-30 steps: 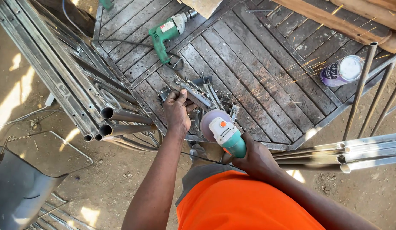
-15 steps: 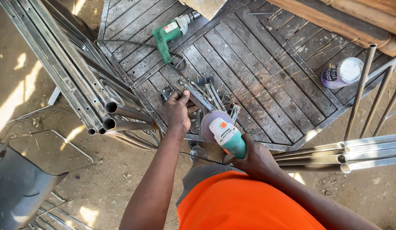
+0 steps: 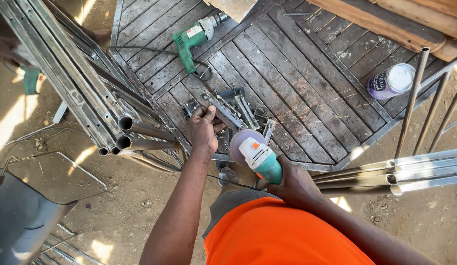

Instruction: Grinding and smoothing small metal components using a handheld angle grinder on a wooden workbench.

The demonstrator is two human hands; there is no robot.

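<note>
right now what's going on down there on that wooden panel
A person in an orange top bends over a grey slatted wooden panel. The right hand grips a teal and white angle grinder, its disc near a pile of small metal brackets. The left hand rests on those brackets. A green electric drill lies farther up the panel.

Outdoor metalworking yard, steel tubes [image 3: 140, 130] stacked on dirt, green power drill [image 3: 191, 39], slatted metal panel [image 3: 307, 83]
</note>
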